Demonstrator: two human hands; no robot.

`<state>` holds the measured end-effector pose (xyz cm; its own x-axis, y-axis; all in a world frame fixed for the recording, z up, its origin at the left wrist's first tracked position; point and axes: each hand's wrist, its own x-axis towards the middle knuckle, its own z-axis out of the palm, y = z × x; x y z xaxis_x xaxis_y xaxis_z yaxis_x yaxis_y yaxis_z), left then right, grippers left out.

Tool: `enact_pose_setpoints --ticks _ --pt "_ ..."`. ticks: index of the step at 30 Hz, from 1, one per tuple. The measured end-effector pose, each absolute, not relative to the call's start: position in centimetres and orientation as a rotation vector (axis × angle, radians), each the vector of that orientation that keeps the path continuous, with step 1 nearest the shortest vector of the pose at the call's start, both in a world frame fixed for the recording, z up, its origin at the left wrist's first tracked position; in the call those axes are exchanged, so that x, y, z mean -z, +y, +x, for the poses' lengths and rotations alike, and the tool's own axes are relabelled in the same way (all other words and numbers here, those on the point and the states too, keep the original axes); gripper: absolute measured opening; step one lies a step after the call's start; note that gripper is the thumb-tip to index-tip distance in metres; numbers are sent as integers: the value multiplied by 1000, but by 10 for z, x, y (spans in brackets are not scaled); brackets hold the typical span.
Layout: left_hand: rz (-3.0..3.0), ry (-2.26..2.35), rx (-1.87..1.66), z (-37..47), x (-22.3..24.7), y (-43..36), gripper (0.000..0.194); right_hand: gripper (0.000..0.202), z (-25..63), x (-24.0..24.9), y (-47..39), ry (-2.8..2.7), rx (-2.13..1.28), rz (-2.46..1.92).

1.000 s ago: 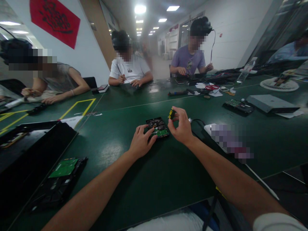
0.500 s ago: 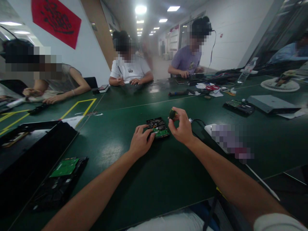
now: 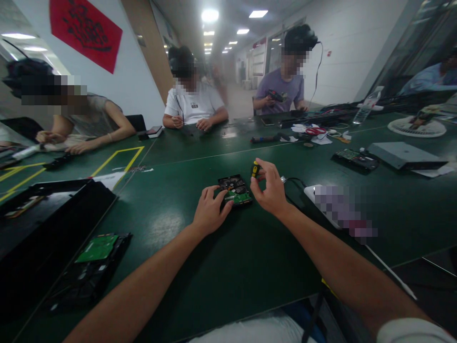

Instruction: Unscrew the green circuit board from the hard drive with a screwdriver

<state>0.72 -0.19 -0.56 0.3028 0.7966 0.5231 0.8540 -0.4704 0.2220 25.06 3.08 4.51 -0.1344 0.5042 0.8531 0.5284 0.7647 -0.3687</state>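
A hard drive (image 3: 238, 194) with a green circuit board lies on the green table in front of me. My left hand (image 3: 212, 209) is at its left side, fingers spread, with the fingertips at the drive's edge and the thumb by its near edge. Just right of the drive, above the table, my right hand (image 3: 268, 186) pinches a short black-and-yellow screwdriver (image 3: 254, 169) between thumb and fingers. Only its stubby handle shows; I cannot make out a shaft. The screwdriver is apart from the drive.
Another hard drive (image 3: 94, 267) lies at the near left beside a black open case (image 3: 53, 228). On the right are a white power strip (image 3: 323, 206) with a cable, a third drive (image 3: 355, 159) and a grey box (image 3: 403, 155). Several people sit across the table.
The screwdriver has turned in my right fingers, so its yellow side now shows. My left thumb has shifted slightly right and down. Across the table, a person in purple has lifted a device.
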Motion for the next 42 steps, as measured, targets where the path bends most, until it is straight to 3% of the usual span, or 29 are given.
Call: enact_pose_setpoints --ticks 14,33,42 --pt "-2476 -1500 852 7 3 -2 47 56 250 -42 33 -1755 -6 -798" --pt "-2422 -1402 1084 5 7 2 18 57 252 -41 36 -1747 38 -827" --pt "-2492 -1363 1107 0 8 3 31 59 251 -46 31 -1768 44 -847"
